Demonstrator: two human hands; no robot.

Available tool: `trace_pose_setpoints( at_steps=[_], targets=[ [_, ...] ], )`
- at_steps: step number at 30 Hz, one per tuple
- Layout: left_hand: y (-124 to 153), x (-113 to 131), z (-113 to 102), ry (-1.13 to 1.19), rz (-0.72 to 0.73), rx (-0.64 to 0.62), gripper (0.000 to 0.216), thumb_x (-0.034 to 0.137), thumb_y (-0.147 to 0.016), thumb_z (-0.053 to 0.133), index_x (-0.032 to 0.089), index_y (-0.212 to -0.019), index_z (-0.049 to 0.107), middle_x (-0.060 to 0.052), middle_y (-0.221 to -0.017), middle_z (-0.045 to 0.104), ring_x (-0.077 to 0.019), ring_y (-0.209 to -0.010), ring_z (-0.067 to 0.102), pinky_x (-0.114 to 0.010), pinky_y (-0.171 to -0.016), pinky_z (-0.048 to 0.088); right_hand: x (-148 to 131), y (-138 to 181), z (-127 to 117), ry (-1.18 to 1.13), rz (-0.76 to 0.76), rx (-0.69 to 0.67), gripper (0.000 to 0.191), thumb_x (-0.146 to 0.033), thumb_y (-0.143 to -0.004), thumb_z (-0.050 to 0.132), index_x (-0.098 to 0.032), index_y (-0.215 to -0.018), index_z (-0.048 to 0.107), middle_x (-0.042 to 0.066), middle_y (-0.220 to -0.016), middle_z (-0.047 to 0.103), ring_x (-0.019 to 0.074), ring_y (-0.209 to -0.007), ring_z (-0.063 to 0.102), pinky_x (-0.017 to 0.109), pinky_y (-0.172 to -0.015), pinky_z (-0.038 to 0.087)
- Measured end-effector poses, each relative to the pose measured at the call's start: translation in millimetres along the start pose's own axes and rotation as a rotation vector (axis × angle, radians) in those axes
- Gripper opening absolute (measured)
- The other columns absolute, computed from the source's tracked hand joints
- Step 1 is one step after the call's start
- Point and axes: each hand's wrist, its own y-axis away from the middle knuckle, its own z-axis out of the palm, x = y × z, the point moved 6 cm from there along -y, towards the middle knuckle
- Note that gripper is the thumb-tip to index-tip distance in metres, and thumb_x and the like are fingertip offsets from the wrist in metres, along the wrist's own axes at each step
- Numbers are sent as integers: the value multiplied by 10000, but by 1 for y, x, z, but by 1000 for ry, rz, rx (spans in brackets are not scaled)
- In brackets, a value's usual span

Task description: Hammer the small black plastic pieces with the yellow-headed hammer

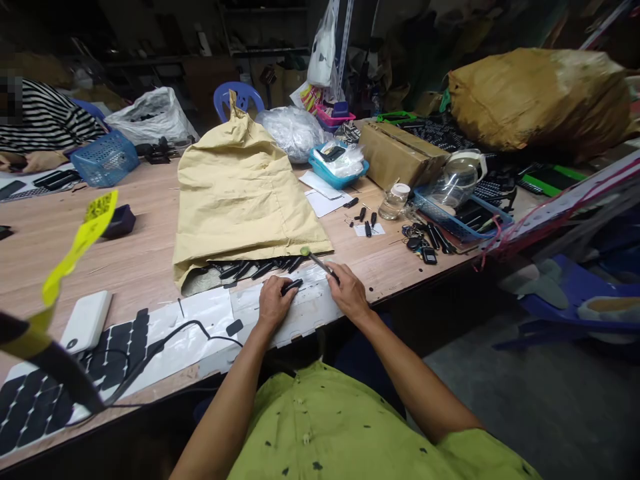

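My left hand [274, 303] is closed around a small, oblong black part [293, 287] at the table's front edge. In my right hand [349, 293] is a thin stick-like tool [320, 262] with a grey shaft and a rounded green head, which points up and left. Its exact kind is hard to make out. Both hands rest over a whitish board [313, 303]. Just beyond them, several black parts [245, 269] lie at the mouth of a large beige cloth sack [240, 193].
Left are sheets of black stickers [120, 347], a white power bank [87, 320] and a cable [173, 333]. Right are a jar [394, 201], key fobs [415, 243] and a blue basket [463, 230]. A carton [400, 155] stands behind. A person in striped sleeves [50, 117] sits far left.
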Motion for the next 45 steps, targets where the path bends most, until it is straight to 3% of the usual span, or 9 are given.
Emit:
trace_pose_setpoints(
  at_steps=[8, 22, 28, 34, 41, 45],
  targets=[
    [-1, 4, 3, 29, -54, -26, 99, 237, -819, 727, 248, -916, 738, -29, -919, 678, -234, -936, 619, -372, -860, 506, -11, 42, -8, -205, -50, -16, 380, -211, -955, 483, -266, -1256, 710, 57, -1172, 761, 200, -1101, 708, 340, -961, 582],
    [0, 10, 3, 12, -84, -19, 75, 192, -805, 727, 241, -860, 717, -27, -896, 659, -240, -935, 613, -365, -838, 493, -27, 58, 1, -102, -122, -138, 404, -187, -962, 467, -288, -1278, 699, 37, -1103, 754, 175, -996, 716, 267, -861, 583],
    [1, 13, 5, 8, -53, 12, 102, 215, -795, 755, 244, -888, 725, -30, -905, 656, -242, -941, 613, -377, -872, 499, -5, 25, -5, 38, -65, 10, 392, -184, -957, 487, -287, -1264, 708, 51, -1114, 727, 197, -1031, 676, 278, -875, 544],
    [4, 12, 7, -24, -49, 10, 75, 218, -834, 730, 243, -905, 720, -30, -902, 655, -236, -921, 609, -365, -837, 495, 27, -27, 5, 321, 64, 86, 391, -129, -926, 533, -239, -1252, 717, 80, -974, 663, 219, -903, 586, 294, -749, 436],
    [5, 15, -1, -5, 15, 9, 69, 259, -893, 675, 233, -946, 710, -49, -925, 676, -246, -923, 621, -378, -826, 502, 27, -31, 21, 464, 71, 79, 363, -168, -971, 503, -232, -1281, 682, 91, -976, 608, 227, -903, 518, 307, -699, 332],
    [39, 45, -15, 124, 220, -9, 159, 338, -960, 600, 213, -998, 691, -66, -926, 704, -225, -884, 643, -350, -806, 515, 25, -31, 21, 488, 84, 49, 365, -192, -980, 491, -231, -1303, 659, 96, -1006, 602, 233, -919, 510, 316, -710, 331]
  ],
)
